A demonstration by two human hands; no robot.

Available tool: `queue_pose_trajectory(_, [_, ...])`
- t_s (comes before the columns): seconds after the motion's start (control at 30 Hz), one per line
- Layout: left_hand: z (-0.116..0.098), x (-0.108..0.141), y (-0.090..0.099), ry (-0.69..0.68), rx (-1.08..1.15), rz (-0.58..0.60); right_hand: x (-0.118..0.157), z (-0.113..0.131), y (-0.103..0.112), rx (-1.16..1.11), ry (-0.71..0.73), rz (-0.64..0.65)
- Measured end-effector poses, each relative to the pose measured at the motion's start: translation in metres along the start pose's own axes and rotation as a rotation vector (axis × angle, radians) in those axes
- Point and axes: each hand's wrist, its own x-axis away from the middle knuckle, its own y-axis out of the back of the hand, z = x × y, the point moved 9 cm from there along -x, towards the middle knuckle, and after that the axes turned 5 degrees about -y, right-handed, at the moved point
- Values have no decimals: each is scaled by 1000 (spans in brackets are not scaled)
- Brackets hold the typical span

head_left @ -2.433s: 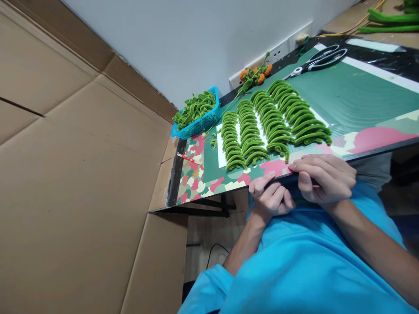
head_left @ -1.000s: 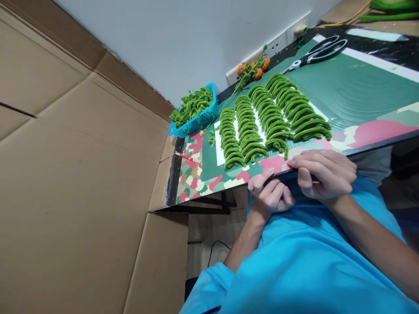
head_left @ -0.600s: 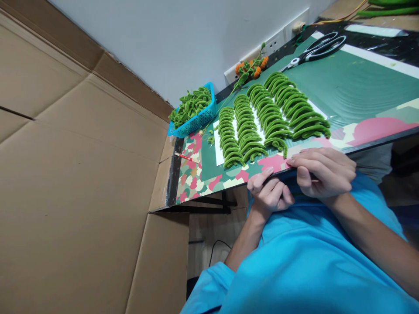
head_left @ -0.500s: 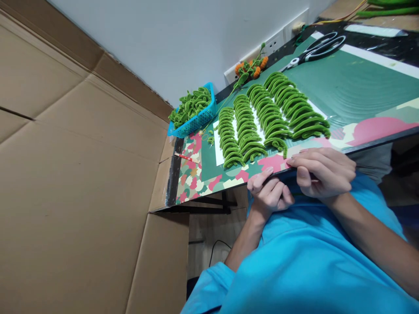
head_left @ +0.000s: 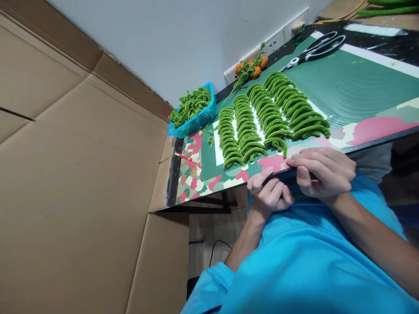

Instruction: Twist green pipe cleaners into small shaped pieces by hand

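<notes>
Left hand (head_left: pixel 271 192), right hand (head_left: pixel 324 172), right of centre: fingers curled at worktop (head_left: pixel 173 181) edge; cannot tell whether grip pinches anything. Risk: right-hand nudge displacing end green strip (head_left: pixel 284 149).

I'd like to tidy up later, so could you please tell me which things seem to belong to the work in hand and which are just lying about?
Likely part of the work:
green curved pieces, laid in rows
white sheet under them
blue basket heaped with green shapes

Apparently just lying about:
scissors
orange-and-green sprig
red-and-white stick
white pointed object
</notes>
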Motion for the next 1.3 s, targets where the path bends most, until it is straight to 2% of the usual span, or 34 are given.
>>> queue_pose_trajectory(0.97, [1,3,-2,5,-41,12,-2,0,0,-30,9,-10])
queue_pose_trajectory(1.17, [2,11,-3,-6,-24,21,5,-7,-4,52,-37,26])
queue_pose_trajectory(1.3, [4,18,-7,1,30,55,4,-5,-4,25,-24,21])
